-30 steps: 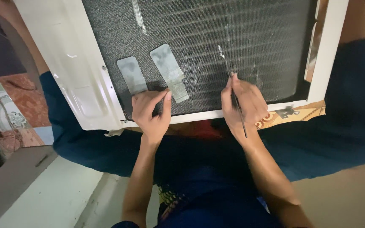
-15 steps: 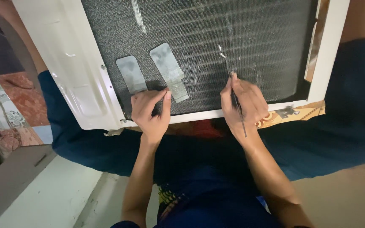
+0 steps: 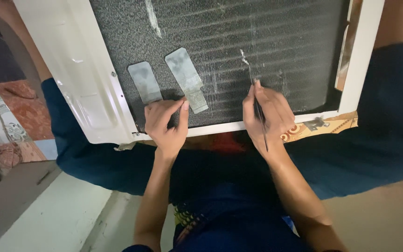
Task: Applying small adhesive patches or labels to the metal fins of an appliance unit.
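A white-framed unit (image 3: 89, 98) with a dark finned coil panel (image 3: 257, 42) lies across my lap. My right hand (image 3: 267, 114) grips a thin dark tool (image 3: 259, 116) like a pen, its tip against the fins beside pale scratched streaks. My left hand (image 3: 166, 123) rests on the lower edge of the panel, fingers curled, thumb touching the bottom of one of two grey metal strips (image 3: 186, 79) lying on the fins. The other strip (image 3: 144, 83) sits just left of it.
My legs in dark blue cloth (image 3: 378, 135) spread under the unit. A patterned orange cloth (image 3: 323, 126) shows at the frame's lower right. Tiled floor (image 3: 5, 116) and a pale step (image 3: 47, 219) lie to the left.
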